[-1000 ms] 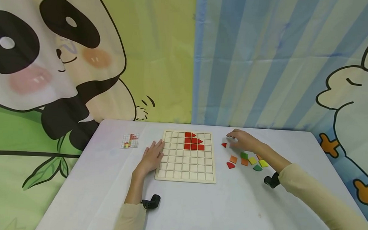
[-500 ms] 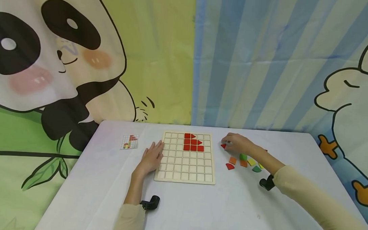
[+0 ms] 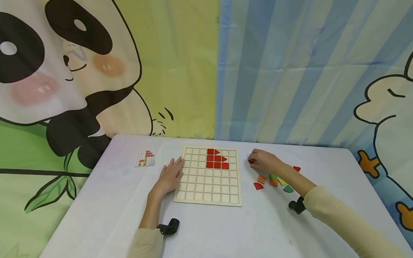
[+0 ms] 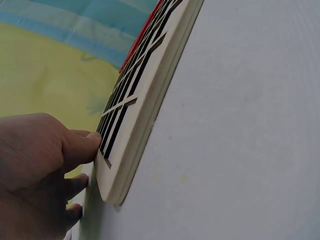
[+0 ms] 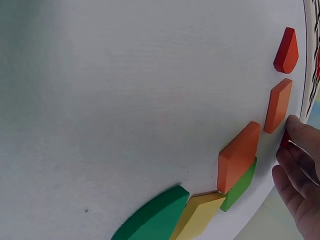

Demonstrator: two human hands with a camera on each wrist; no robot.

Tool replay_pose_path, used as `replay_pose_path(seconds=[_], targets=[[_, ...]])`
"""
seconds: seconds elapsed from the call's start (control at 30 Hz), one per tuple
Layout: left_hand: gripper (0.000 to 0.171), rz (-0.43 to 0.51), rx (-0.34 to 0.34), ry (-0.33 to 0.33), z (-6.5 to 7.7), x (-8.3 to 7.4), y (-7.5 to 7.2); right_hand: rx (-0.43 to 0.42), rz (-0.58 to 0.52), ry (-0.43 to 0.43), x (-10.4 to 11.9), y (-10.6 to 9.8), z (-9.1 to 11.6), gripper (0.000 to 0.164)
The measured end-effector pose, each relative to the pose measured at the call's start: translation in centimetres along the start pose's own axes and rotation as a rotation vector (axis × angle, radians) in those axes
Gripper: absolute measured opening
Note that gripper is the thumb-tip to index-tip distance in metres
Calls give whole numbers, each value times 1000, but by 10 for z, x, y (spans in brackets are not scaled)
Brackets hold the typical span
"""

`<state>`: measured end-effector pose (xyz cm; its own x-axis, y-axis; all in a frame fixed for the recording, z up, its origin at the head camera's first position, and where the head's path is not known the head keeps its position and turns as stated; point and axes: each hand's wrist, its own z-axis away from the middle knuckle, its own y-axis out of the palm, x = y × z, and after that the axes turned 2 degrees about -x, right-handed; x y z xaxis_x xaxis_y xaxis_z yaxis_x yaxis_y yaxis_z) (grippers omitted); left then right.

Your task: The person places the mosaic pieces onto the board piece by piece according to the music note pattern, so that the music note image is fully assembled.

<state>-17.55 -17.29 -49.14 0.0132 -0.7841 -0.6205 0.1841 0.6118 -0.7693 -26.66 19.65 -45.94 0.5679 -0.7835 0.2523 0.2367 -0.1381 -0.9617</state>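
Observation:
A pale wooden grid board lies on the table, with red squares and red triangles set in its upper cells. My left hand rests along the board's left edge, fingers extended; in the left wrist view its thumb touches the board's rim. To the right of the board, my right hand pinches a small red triangle piece between thumb and fingers. The right wrist view shows that red piece mostly hidden by the fingertips.
Loose pieces lie near the right hand: a red quarter-round, orange squares, a dark green curved piece, a green one, a yellow one and another red one. A pattern card lies left of the board.
My right hand has come left and down onto the red triangle and now pinches it. The left hand stays in place at the board's edge.

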Motion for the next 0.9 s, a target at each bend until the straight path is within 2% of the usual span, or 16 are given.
replay_pose_path(seconds=[0.13,0.23,0.4,0.5,0.6,0.8,0.9], targets=[[53,0,1,-3,-1,-1,-1,7,-9,40,2,-2,-2,22],[53,1,3,-5,0,-1,-2,-17,-93,58,8,-4,-4,21],[53,-1,5,-7,0,-2,-1,-49,-196,-30,26,-2,-8,19],[53,-6,3,-9,0,-2,0,-60,-178,-97,38,3,-11,20],[53,-1,5,-14,0,-2,0,-76,-150,-118,47,7,-14,22],[53,-9,1,-10,2,-3,0,-93,-91,-86,53,14,-19,21],[53,-14,-2,-10,2,-2,-1,-85,-96,-66,54,15,-21,18]])
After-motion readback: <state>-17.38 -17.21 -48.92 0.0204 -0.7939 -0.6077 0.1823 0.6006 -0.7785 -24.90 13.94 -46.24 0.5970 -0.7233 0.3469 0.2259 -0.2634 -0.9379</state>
